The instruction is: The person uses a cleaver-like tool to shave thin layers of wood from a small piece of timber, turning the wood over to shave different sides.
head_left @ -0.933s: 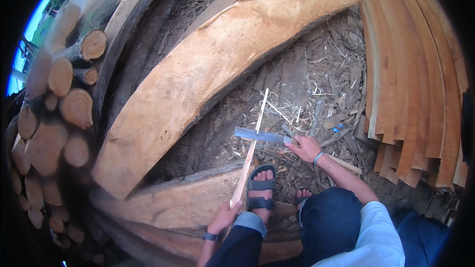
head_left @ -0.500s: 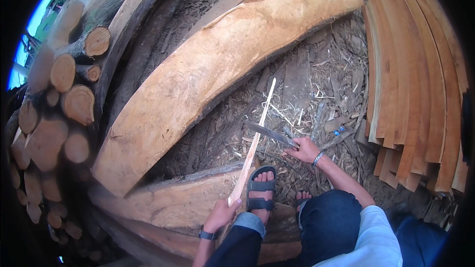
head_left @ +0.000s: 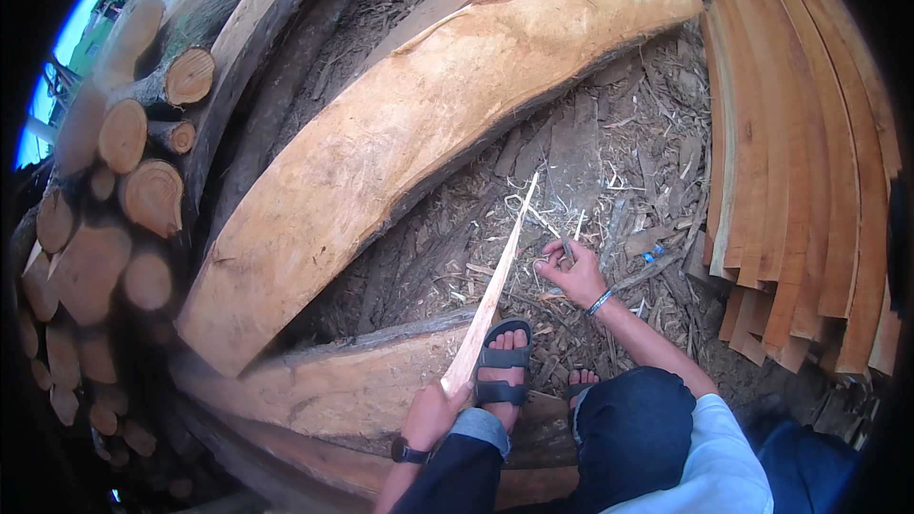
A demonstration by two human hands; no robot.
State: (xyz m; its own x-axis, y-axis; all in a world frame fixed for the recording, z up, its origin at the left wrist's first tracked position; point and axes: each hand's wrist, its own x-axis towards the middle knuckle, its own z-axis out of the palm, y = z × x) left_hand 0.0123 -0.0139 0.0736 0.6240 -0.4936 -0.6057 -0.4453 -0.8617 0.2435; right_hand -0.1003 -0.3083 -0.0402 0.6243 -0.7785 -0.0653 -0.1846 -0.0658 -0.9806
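Note:
A long, pale strip of wood (head_left: 494, 290) tapers to a point at its far end and slants up and away to the right. Its thick near end is gripped by my left hand (head_left: 433, 413), close to my left knee. My right hand (head_left: 577, 280) is closed on a knife (head_left: 569, 251), to the right of the strip and apart from it. Little of the blade shows now, as it is turned nearly edge-on. My sandalled left foot (head_left: 504, 366) stands right beside the strip.
A large curved timber slab (head_left: 409, 138) lies across the ground ahead. Cut logs (head_left: 152, 198) are piled at left; long sawn planks (head_left: 795, 152) are stacked at right. Another slab (head_left: 333, 385) lies by my feet. Bark and shavings (head_left: 609, 171) litter the ground.
The knife has turned from lying across the strip to pointing away, and my right hand has shifted slightly up. The strip's tip has dropped a little toward me and right.

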